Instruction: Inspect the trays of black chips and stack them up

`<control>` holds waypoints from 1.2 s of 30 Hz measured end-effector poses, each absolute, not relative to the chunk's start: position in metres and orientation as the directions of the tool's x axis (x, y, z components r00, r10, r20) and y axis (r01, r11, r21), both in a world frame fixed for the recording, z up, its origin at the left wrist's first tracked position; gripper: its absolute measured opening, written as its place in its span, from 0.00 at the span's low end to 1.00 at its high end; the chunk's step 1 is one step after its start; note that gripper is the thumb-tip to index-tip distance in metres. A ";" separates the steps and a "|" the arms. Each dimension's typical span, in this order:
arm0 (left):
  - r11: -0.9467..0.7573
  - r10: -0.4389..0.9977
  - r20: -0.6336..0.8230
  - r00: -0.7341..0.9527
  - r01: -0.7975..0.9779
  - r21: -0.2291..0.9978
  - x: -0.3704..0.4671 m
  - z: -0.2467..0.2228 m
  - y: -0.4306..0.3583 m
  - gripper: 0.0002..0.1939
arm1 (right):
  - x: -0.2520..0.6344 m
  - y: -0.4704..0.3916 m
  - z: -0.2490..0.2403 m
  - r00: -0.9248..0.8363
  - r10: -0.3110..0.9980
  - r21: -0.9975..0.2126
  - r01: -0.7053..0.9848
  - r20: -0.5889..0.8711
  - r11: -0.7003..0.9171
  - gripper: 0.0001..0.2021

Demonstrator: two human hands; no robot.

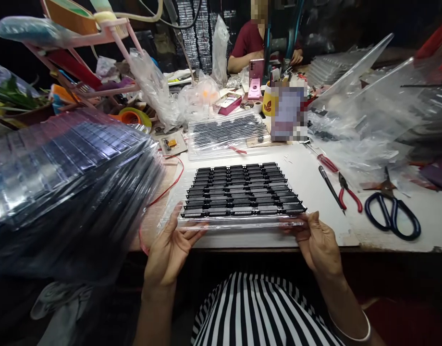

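A clear plastic tray (242,222) lies level over the white board at the front of the table. Rows of small black comb-like parts (239,192) fill it. My left hand (172,242) grips the tray's near left corner, thumb on the edge and fingers underneath. At the near right corner my right hand (318,240) holds it the same way, its fingertips partly seen through the plastic. Behind this tray, a second clear tray (226,134) carries dark strips in rows.
On the left rises a tall stack of clear trays (73,163). Scissors (392,211), red-handled pliers (347,192), a black pen-like tool (331,190) and a screwdriver (327,162) lie right. Plastic sheets (365,125) pile up behind them. Across the table sits a person (244,45).
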State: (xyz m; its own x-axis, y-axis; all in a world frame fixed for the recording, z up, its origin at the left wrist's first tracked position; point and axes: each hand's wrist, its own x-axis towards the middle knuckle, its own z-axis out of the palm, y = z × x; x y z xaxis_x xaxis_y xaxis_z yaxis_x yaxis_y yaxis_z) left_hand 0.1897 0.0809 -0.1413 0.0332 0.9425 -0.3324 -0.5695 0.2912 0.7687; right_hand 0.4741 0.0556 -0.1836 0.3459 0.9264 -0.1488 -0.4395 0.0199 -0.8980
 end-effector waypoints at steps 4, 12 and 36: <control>0.298 0.937 -0.345 0.049 -0.626 0.721 0.192 -0.135 0.079 0.30 | 0.477 0.053 -0.187 0.355 0.914 -0.910 -0.413 -0.196 -0.035 0.17; 0.291 0.945 -0.320 0.071 -0.631 0.719 0.194 -0.132 0.076 0.36 | 0.482 0.050 -0.193 0.393 0.879 -0.914 -0.392 -0.270 -0.105 0.16; 0.223 0.860 -0.479 -0.176 -0.715 0.663 0.166 -0.155 0.066 0.28 | 0.459 -0.001 -0.191 -0.109 0.856 -0.846 -0.131 -0.505 -0.516 0.23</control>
